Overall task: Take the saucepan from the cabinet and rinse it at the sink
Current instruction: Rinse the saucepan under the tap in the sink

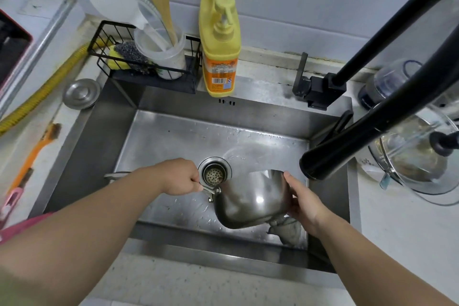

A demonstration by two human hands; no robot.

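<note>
A stainless steel saucepan (253, 200) is tipped on its side over the steel sink (173, 136), its rounded bottom facing me and its mouth turned away toward the drain (214, 172). My left hand (181, 177) is closed around its metal handle at the left. My right hand (301, 202) grips the pan's right rim and wall. The black faucet spout (330, 156) ends just above and right of the pan; I see no water stream coming from it.
A grey cloth (288, 230) lies in the sink under the pan. A yellow soap bottle (219, 40) and a wire rack with utensil cup (161, 57) stand behind the sink. A glass-lidded pot (417, 156) sits at the right, brushes (32, 154) on the left counter.
</note>
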